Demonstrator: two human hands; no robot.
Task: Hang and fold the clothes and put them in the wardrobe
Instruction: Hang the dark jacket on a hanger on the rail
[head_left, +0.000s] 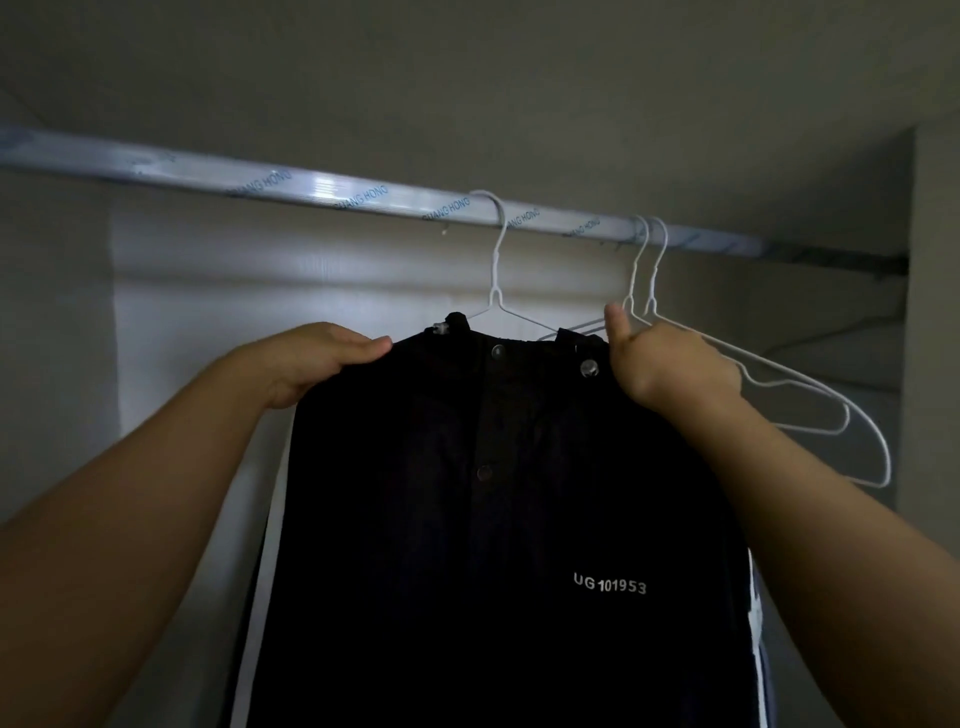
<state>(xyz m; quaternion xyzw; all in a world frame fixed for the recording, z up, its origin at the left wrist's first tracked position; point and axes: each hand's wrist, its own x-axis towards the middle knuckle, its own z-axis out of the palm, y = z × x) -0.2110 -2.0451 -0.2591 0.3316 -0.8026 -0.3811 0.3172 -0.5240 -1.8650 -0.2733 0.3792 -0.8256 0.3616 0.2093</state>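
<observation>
A black button-up garment (483, 519) with white lettering "UG 101953" hangs on a white wire hanger (496, 270) hooked over the wardrobe rail (322, 189). My left hand (317, 358) grips the garment's left shoulder, fingers curled over the top edge. My right hand (670, 364) holds the right shoulder with the thumb pointing up. The hanger's arms are mostly hidden under the fabric.
Two empty white wire hangers (810, 395) hang on the rail just right of my right hand. The wardrobe's side wall (935, 364) stands at the far right, the pale back panel (208, 312) behind. The rail's left stretch carries nothing.
</observation>
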